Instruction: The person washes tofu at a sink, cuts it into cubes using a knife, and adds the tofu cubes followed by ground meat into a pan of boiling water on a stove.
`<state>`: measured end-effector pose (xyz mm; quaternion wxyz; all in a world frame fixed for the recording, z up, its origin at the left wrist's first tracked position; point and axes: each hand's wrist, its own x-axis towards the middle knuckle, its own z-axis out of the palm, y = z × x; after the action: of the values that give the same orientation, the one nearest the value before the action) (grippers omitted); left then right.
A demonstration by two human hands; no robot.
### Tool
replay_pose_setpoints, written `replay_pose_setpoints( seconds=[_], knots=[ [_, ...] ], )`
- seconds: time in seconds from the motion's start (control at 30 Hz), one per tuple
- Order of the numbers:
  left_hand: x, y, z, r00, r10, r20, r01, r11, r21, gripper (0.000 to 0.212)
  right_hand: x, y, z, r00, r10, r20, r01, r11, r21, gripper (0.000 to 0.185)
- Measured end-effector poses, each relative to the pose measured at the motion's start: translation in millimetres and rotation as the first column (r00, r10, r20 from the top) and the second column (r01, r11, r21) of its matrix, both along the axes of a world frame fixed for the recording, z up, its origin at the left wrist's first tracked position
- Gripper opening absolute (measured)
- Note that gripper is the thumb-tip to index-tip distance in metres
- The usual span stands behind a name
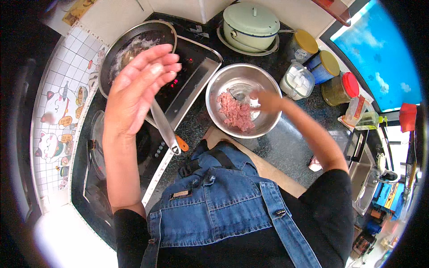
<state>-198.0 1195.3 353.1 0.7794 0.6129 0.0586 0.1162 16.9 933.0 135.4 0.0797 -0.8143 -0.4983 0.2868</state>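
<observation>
Raised near the frying pan, my left hand is empty, its palm turned sideways and its fingers slightly apart. Pale food in some liquid is partly visible in the pan behind it. The pan's metal handle extends below this hand. My right hand is blurred and reaches over the right side of a stainless steel bowl. Pink minced meat lies in the bowl, just left of the right hand's fingers. Whether those fingers hold anything is unclear.
A lidded enamel pot stands behind the bowl. To the right are a clear container of white powder, two tins with gold lids and a red-lidded jar. The induction cooktop shows red lights. A sink is at far right.
</observation>
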Motion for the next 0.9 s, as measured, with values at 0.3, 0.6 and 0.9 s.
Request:
replay_pose_setpoints(
  seconds=[0.3, 0.6, 0.9],
  knots=[
    [31.9, 0.9, -7.8, 0.999, -0.034, -0.038, 0.025, 0.973, -0.229, 0.035, -63.7, 6.4, -61.4, 0.973, -0.219, 0.07, 0.195, 0.947, 0.257, 0.081],
    [9.2, 13.5, -17.6, 0.994, 0.073, -0.075, -0.093, 0.947, -0.309, 0.036, -43.2, 8.2, -5.2, 0.932, -0.347, 0.11, 0.299, 0.902, 0.31, 0.036],
    [-2.1, 12.1, -18.3, 0.993, 0.092, -0.075, -0.111, 0.948, -0.298, 0.044, -5.8, 54.2, -61.1, 0.938, -0.048, 0.343, -0.087, 0.926, 0.368, 0.035]
  ],
)
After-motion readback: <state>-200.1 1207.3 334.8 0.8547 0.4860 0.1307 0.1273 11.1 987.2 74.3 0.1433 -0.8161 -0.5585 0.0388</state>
